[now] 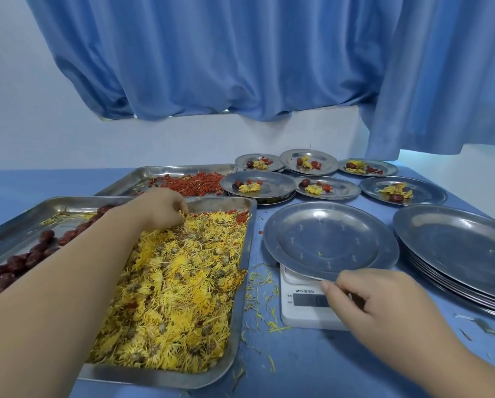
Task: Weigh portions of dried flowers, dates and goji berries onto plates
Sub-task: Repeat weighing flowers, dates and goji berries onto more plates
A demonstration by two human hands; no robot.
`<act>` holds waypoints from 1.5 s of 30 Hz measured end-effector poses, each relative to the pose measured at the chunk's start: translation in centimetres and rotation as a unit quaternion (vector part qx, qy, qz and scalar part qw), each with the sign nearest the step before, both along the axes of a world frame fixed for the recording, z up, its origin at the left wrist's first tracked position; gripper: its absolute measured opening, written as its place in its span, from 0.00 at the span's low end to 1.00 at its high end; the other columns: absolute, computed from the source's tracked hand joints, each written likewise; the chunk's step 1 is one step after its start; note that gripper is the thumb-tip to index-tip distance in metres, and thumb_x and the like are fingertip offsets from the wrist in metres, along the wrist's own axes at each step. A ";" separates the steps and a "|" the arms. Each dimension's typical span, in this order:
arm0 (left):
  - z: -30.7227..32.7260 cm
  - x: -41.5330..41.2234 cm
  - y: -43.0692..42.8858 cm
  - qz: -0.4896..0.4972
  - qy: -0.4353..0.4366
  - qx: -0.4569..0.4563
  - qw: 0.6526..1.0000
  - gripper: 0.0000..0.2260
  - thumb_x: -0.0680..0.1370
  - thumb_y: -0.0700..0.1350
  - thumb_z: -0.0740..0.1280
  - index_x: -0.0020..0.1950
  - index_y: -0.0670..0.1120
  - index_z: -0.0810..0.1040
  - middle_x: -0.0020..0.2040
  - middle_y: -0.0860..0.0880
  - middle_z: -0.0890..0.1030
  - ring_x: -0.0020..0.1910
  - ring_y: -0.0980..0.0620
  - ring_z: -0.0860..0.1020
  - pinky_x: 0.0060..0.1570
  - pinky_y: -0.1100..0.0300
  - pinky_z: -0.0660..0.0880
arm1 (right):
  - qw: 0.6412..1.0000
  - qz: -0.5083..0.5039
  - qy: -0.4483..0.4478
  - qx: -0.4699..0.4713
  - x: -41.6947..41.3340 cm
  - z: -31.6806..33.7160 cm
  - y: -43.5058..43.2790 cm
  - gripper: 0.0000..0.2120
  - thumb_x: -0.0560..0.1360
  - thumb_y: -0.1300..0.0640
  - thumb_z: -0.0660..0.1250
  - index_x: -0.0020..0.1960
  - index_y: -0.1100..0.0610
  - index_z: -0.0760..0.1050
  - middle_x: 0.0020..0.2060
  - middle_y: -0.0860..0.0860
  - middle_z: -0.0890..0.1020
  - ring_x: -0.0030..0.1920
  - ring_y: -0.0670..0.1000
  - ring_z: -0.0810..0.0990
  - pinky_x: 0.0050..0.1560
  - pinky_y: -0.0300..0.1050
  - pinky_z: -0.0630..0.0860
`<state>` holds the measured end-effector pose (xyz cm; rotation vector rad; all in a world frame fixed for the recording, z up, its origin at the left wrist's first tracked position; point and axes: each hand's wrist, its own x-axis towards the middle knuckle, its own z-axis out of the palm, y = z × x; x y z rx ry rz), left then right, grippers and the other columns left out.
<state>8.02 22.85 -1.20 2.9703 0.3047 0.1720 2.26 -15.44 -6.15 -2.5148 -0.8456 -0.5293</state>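
A steel tray in front of me is heaped with yellow dried flowers. My left hand reaches to its far end, fingers curled down into the flowers. Dark red dates lie in a tray on the left, and goji berries fill a tray behind. An empty steel plate sits on a white scale. My right hand pinches that plate's near rim and covers part of the display.
Several filled plates with flowers, a date and goji stand at the back right. A stack of empty plates sits to the right of the scale. Loose petals lie on the blue table. A blue curtain hangs behind.
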 end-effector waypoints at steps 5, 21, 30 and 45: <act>1.6 -0.6 0.1 0.003 -0.056 -0.085 0.995 0.03 0.77 0.49 0.68 0.45 0.51 0.80 0.44 0.52 0.80 0.42 0.55 0.77 0.36 0.61 0.68 | 1.000 0.004 0.009 0.004 0.0 0.1 0.0 0.22 0.73 0.43 0.59 0.28 0.58 0.63 0.21 0.50 0.66 0.26 0.50 0.67 0.27 0.48 0.65; 2.2 -4.0 -2.3 -0.019 0.066 -0.140 0.988 0.13 0.80 0.55 0.62 0.50 0.46 0.77 0.42 0.49 0.81 0.34 0.54 0.80 0.39 0.57 0.76 | 1.000 0.017 0.022 0.007 -0.3 0.3 -0.1 0.23 0.75 0.46 0.62 0.28 0.57 0.60 0.21 0.50 0.64 0.26 0.51 0.66 0.28 0.48 0.62; 1.4 -4.6 -2.3 -0.008 0.044 0.020 0.999 0.13 0.80 0.56 0.61 0.45 0.49 0.78 0.46 0.50 0.81 0.45 0.51 0.78 0.49 0.55 0.74 | 0.999 0.033 0.021 -0.002 -0.1 0.0 -0.2 0.22 0.74 0.42 0.57 0.32 0.59 0.66 0.24 0.51 0.70 0.29 0.50 0.70 0.32 0.51 0.69; 0.7 -2.7 -8.0 -0.126 0.123 0.030 0.984 0.18 0.76 0.51 0.70 0.66 0.55 0.74 0.59 0.55 0.76 0.56 0.54 0.75 0.56 0.58 0.72 | 0.999 0.039 0.030 -0.013 -0.4 0.2 -0.2 0.22 0.76 0.42 0.57 0.33 0.58 0.68 0.25 0.50 0.72 0.31 0.50 0.72 0.34 0.49 0.70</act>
